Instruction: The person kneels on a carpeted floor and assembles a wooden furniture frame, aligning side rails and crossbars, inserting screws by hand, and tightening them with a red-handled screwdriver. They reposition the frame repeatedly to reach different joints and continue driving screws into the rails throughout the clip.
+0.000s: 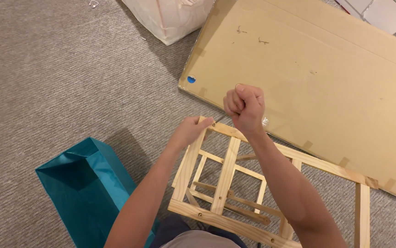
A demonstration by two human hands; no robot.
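Observation:
A light pine wooden frame of rails and slats stands in front of me on the carpet. My left hand grips its top left corner. My right hand is closed in a fist just above the top rail, near that corner; a thin dark tool tip shows between the fist and the corner, but what the fist holds is hidden.
A large flat cardboard box lies on the grey carpet behind the frame. A teal fabric bin sits at lower left. A white plastic bag is at the top. My knees show at the bottom edge.

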